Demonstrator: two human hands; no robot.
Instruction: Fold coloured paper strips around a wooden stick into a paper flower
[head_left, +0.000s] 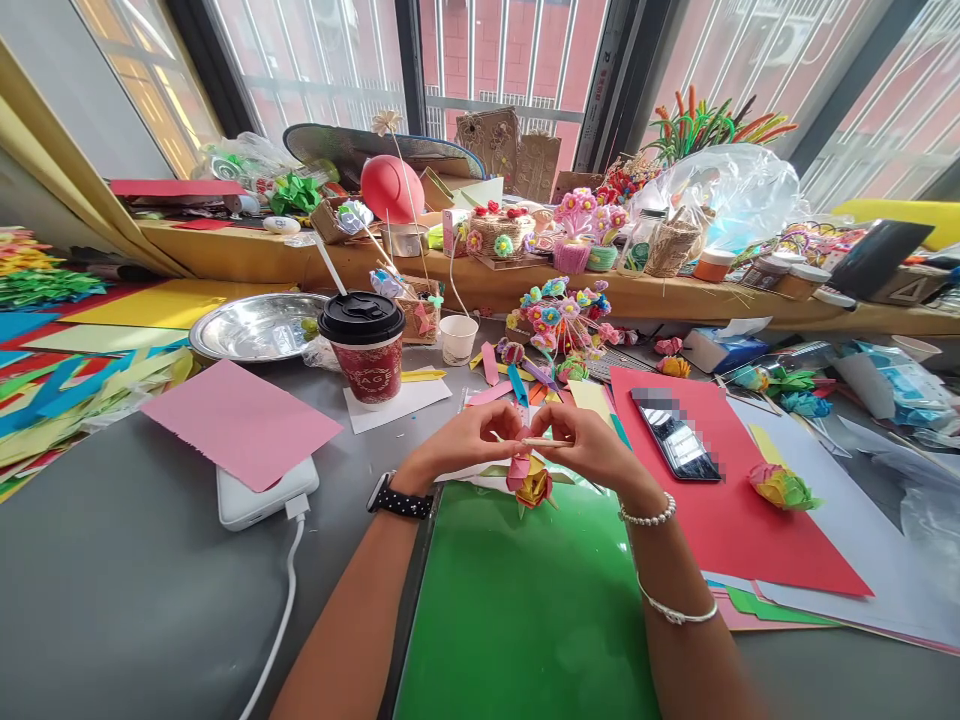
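Note:
My left hand (472, 438) and my right hand (581, 438) meet over the near middle of the table, fingertips pinched together. Between them is a pink paper strip (517, 468), held by the left fingers. A thin pale stick (546, 442) lies across the right fingers, its tip near the pink paper. Just below sits a yellow and pink paper flower (534, 486), at the upper edge of a green folder (525, 600). Whether the fingers grip the flower itself is hidden. Loose paper petals (491, 368) are scattered beyond the hands.
A lidded paper cup (367, 355) with a straw stands left, near a metal plate (255, 340). Pink paper (244, 420) covers part of a white power bank (266, 495). To the right, a phone (675, 435) rests on red paper (765, 530), near another paper flower (782, 487).

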